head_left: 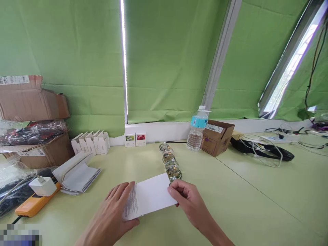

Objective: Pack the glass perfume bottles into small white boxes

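A flat, unfolded white carton (150, 197) with small print on its left flap lies on the pale green table (230, 205) in front of me. My left hand (115, 212) grips its left end, fingers over the printed flap. My right hand (187, 201) pinches its right edge. Just beyond the carton stands a row of several small glass jars (170, 162). A stack of flat white cartons (77, 174) lies to the left.
Folded white boxes (91, 142) and two small printed boxes (135, 139) stand by the wall. A water bottle (196, 130) and a cardboard box (216, 136) are at the back. Cardboard boxes, an orange power strip (36, 201) with a white charger sit left; cables right.
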Available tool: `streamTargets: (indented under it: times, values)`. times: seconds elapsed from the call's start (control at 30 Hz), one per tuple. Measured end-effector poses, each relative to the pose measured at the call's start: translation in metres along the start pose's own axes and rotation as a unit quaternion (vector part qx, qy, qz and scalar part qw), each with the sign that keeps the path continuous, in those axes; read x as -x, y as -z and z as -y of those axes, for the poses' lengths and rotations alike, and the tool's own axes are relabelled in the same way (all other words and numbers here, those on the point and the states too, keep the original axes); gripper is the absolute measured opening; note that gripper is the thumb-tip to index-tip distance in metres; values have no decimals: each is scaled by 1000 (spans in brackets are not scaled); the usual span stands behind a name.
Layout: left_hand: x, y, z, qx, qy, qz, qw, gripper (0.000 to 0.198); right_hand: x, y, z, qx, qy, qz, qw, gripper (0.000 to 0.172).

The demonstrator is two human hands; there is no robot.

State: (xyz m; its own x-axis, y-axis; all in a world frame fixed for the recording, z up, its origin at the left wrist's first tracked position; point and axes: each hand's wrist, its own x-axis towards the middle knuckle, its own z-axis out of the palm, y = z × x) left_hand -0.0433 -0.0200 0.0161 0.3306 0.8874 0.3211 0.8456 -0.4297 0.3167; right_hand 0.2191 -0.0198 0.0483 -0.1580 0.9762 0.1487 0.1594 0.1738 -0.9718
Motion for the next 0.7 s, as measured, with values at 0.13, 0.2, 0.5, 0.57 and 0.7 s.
streamTargets:
  times: [0.13, 0.2, 0.5, 0.57, 0.7]
  values:
    - [4, -2, 9, 12, -8, 9, 1000, 111, 0, 12, 8, -35, -8, -24, 999, 34]
    - [6, -2, 4, 21, -33, -4, 999, 118, 2, 12, 8, -55, -26, -15, 998, 34]
    - [5, 3, -22, 20, -99, -95, 990, 81, 6, 3, 3, -232, -90, 77, 965, 32]
    - [4, 6, -22, 22, -119, -107, 987, 79, 5, 4, 4, -254, -98, 85, 959, 31]
    - [2, 12, -23, 61, -129, -125, 982, 41, 4, 6, 9, -275, -107, 94, 951, 29]
